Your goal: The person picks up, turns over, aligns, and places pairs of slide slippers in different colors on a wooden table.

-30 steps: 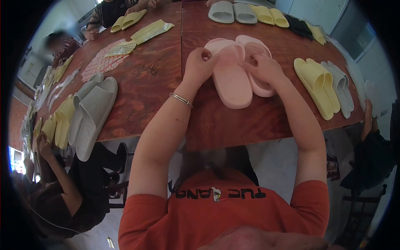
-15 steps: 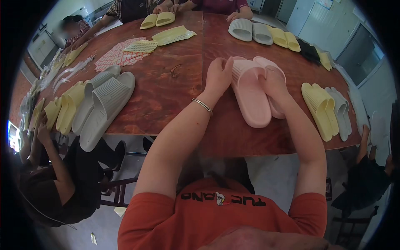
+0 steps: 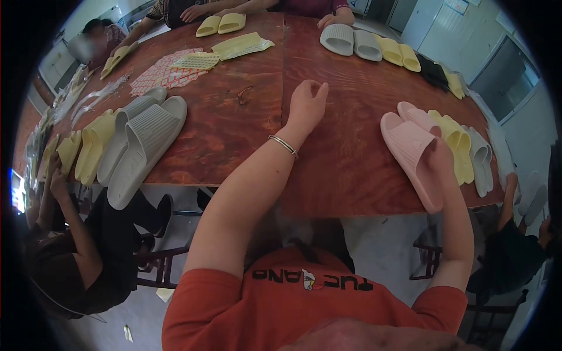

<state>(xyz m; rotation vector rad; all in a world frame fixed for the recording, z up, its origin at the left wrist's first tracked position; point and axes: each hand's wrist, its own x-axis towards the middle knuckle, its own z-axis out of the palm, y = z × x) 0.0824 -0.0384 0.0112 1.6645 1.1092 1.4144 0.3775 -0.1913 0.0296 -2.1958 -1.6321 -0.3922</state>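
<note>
In what looks like a setting-down step calling for a steady release, the right hand grips the pink slippers, fingers hidden, beside the yellow slippers, while the half-open left hand hovers visibly empty over the table.

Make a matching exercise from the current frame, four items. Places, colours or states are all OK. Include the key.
Things
1. Pink slippers
2. Left hand
3. Bracelet
4. Red-and-white patterned sheets

Places, colours, states
A. Silver-coloured
B. Partly under a yellow patterned sheet
C. At the right hand, beside yellow slippers
D. Has no slipper in it

Pairs: 1-C, 2-D, 3-A, 4-B
</note>
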